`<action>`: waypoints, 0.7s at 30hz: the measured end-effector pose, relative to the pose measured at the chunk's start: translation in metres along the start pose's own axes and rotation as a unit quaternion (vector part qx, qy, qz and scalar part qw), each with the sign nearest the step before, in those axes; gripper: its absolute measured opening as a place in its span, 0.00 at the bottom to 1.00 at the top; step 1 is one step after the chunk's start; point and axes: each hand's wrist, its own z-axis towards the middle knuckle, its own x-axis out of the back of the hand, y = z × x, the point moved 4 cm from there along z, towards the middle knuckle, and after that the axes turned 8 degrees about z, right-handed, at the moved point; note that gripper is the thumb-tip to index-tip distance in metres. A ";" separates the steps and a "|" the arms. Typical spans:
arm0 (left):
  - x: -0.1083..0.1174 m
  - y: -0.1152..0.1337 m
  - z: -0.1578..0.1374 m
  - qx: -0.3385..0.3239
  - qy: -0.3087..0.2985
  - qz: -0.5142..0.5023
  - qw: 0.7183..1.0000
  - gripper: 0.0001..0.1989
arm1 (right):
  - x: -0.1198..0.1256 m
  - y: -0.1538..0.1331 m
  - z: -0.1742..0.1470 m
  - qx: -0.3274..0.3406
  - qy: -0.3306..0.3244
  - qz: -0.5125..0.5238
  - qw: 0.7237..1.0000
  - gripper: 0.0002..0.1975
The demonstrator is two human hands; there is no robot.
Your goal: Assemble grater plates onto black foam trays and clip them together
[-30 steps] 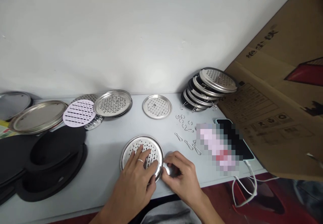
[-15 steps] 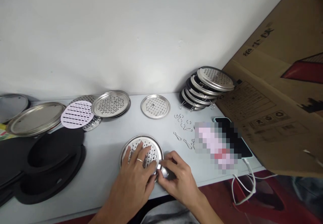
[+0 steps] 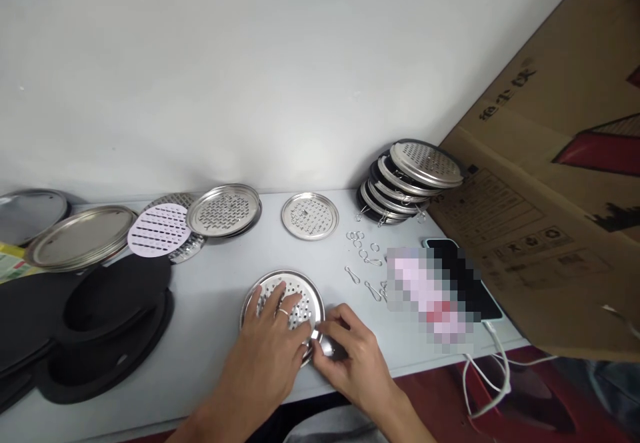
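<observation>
A round metal grater plate (image 3: pixel 311 303) with rows of small holes and a raised rim lies near the table's front edge. My left hand (image 3: pixel 267 346), a ring on one finger, rests over it with fingers spread across the holes and the thumb bent at the right rim. At that same rim, the thumb and forefinger of my right hand (image 3: pixel 353 350) are pinched together. A shiny metal part (image 3: pixel 327 346) shows between those fingers; its shape is mostly hidden. Behind sits another round grater plate (image 3: pixel 310 216), flat on the table.
Metal rings and clips (image 3: pixel 361 246) lie scattered to the right, near a phone (image 3: pixel 447 263) with a white cable. A leaning stack of discs (image 3: pixel 410 183) stands by a cardboard box (image 3: pixel 540 216). Leftward are black trays (image 3: pixel 110 296), a pale slotted disc (image 3: pixel 159 230) and metal discs (image 3: pixel 83 236).
The camera view has shifted slightly, so the table things appear a little lower and farther right. Both hands stay at the grater plate's rim with barely any movement.
</observation>
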 end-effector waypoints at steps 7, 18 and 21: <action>-0.007 -0.026 -0.024 0.057 0.083 -0.054 0.993 0.26 | 0.005 -0.002 -0.001 0.037 0.035 -0.050 0.997 0.19; 0.000 -0.101 -0.079 0.157 0.140 0.072 0.975 0.31 | -0.023 0.020 0.020 0.201 -0.114 -0.209 0.950 0.41; 0.025 -0.125 -0.086 0.205 0.155 0.096 0.962 0.27 | -0.024 0.026 0.014 0.205 -0.101 -0.217 0.949 0.36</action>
